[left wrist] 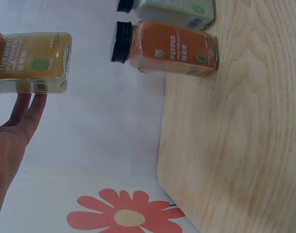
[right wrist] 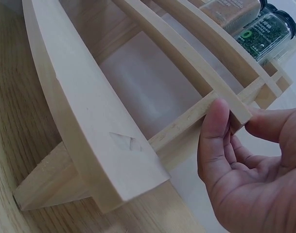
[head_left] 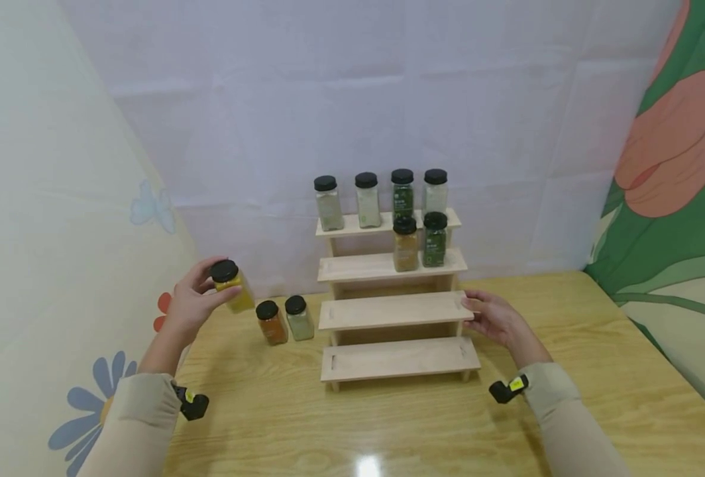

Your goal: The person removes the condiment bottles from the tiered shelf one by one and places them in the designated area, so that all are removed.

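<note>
Turmeric powder jar (head_left: 240, 297) up off the table (head_left: 269, 411), left hand (head_left: 191, 301) gripping it between fingers and thumb: the carrying step, by the look of it! Next move calls for clearing the pepper jar (head_left: 271, 324) and pale-green jar (head_left: 300, 320) alongside. Rightward, four-tier wooden rack (head_left: 397, 358), right hand (head_left: 495, 319) pinching its second-lowest shelf's (head_left: 394, 310) end.

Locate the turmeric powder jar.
In the head view, the turmeric powder jar is left of the rack, held in the left hand, up-left of the pepper jar.
</note>
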{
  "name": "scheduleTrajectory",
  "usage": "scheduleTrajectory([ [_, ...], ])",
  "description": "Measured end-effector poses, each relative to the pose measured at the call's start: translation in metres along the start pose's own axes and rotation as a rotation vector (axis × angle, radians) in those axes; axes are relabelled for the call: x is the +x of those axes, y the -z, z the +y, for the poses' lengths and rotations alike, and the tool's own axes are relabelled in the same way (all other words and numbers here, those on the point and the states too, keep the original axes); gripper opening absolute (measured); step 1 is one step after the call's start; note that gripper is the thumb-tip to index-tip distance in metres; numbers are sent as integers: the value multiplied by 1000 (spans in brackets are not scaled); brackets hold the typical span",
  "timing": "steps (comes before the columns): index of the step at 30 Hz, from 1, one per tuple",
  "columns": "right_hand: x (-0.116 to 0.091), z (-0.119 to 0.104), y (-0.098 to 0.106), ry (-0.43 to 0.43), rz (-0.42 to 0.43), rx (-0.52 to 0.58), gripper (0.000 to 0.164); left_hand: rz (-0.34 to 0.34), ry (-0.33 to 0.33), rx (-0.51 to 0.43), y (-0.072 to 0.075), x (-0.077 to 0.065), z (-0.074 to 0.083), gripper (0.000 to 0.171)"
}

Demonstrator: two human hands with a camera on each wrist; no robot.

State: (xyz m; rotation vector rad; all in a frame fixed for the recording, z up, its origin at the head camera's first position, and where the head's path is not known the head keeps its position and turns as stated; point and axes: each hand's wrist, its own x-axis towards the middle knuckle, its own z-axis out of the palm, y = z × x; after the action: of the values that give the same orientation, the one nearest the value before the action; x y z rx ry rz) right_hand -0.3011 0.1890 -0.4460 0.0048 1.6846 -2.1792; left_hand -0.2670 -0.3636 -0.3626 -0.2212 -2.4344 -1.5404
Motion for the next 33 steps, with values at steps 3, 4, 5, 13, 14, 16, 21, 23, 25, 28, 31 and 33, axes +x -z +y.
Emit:
scheduleTrajectory([
  [3, 1, 1, 0, 3, -3, 3, 62, 10, 21, 15, 5, -1, -5, 65],
  [4, 1, 1, 1, 4, -4, 3, 62, 11, 28, 28, 7, -2, -6, 65],
  [5, 1, 1, 1, 5, -4, 3, 62, 10, 33, 43, 8, -3, -8, 66],
  [13, 1, 1, 2, 2, 9, 6, 63, -9, 47, 73, 15, -6, -23, 66],
  [14, 1, 1, 2, 1, 12, 7, 64, -8, 50, 67, 15, -7, -25, 66],
  [16, 1, 2, 2, 0, 13, 11, 64, -4, 54, 51, 16, -8, -29, 66],
  [21, 4, 4, 3, -5, 15, 15, 61, 7, 63, 15, 19, -10, -38, 64],
  [23, 5, 5, 4, -2, 15, 17, 60, 7, 70, 8, 20, -10, -41, 64],
  [25, 5, 5, 4, -1, 17, 20, 58, 7, 77, 3, 19, -11, -44, 63],
  [28, 5, 5, 4, 1, 20, 18, 57, 10, 86, 3, 18, -11, -48, 62],
  [31, 4, 5, 3, 0, 23, 13, 56, 9, 101, 14, 17, -12, -51, 62],
  [33, 4, 5, 3, -1, 29, 14, 54, 5, 116, 26, 16, -13, -55, 63],
])
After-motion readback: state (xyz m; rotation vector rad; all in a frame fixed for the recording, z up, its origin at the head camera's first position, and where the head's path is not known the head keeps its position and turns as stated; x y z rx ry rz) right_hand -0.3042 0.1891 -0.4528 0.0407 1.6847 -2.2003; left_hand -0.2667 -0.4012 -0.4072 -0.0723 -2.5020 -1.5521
